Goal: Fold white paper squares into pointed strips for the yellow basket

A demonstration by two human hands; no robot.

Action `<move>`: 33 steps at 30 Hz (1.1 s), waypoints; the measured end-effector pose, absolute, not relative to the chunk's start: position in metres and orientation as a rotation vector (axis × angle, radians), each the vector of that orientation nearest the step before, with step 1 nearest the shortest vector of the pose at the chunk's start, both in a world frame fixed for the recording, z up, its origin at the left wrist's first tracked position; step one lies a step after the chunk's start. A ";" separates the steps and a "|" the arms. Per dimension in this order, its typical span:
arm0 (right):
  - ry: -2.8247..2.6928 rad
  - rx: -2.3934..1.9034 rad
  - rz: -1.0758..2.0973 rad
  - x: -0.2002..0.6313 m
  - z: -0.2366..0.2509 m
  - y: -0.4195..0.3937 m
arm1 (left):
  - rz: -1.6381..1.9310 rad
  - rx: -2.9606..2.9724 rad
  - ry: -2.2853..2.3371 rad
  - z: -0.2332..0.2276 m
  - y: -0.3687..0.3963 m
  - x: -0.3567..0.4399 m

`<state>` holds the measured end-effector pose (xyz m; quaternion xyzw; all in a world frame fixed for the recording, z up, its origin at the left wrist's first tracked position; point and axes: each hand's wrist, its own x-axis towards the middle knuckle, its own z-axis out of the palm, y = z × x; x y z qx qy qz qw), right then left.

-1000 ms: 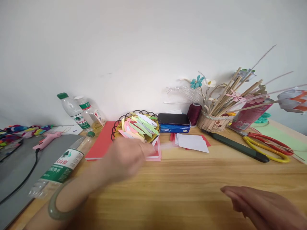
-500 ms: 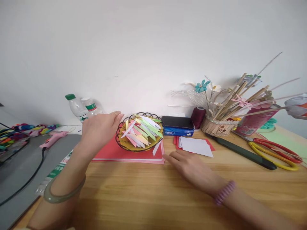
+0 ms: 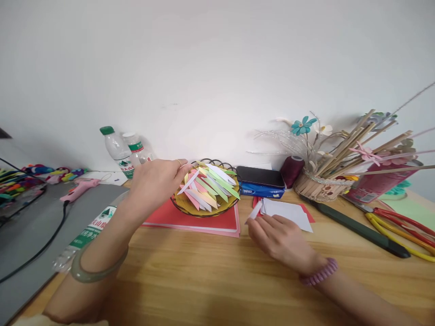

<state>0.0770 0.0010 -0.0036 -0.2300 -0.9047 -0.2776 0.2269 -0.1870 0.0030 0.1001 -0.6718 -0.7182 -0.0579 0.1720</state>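
Observation:
A pale folded paper strip (image 3: 254, 211) is pinched between the fingertips of my right hand (image 3: 280, 237), just above the wooden table. My left hand (image 3: 158, 181) is at the left rim of a yellow woven basket (image 3: 190, 208) with a dark looped edge. Its visible fingers are bent and close together; what they grip, if anything, is hidden behind the hand. Folded paper strips (image 3: 210, 183) in white, green, pink and yellow are heaped in the basket. Beneath it lies a red sheet (image 3: 204, 223) on pink paper. Small white cards (image 3: 288, 213) and red cards lie beyond my right hand.
A blue packet (image 3: 261, 190) carries a black phone (image 3: 260, 176), beside a maroon thread spool (image 3: 292, 171). Rightward are a stick-walled planter (image 3: 322, 188), a dark green tool (image 3: 360, 226) and red-and-yellow-handled tools (image 3: 401, 226). Leftward are plastic bottles (image 3: 115, 147) and a pink glue gun (image 3: 79, 189).
My right hand has taken hold of the paper strip that lay on the red sheet and drawn it rightward. My left hand has shifted slightly toward the basket. The view has shifted slightly left.

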 end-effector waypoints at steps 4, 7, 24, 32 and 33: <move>-2.325 -0.668 -0.745 0.073 0.020 0.003 | -0.191 -1.928 -2.010 0.099 0.000 -0.186; -2.435 -0.669 -0.635 0.058 0.036 0.018 | -0.198 -1.952 -1.985 0.099 -0.002 -0.184; -2.423 -1.474 0.142 0.160 -0.026 0.035 | -0.486 -2.304 -1.303 0.073 -0.022 -0.146; -2.231 -1.603 0.225 0.165 -0.043 0.035 | -0.345 -2.687 -0.941 0.025 -0.029 -0.108; -2.230 -1.575 0.222 0.163 -0.044 0.034 | -0.324 -2.727 -0.920 0.017 -0.031 -0.103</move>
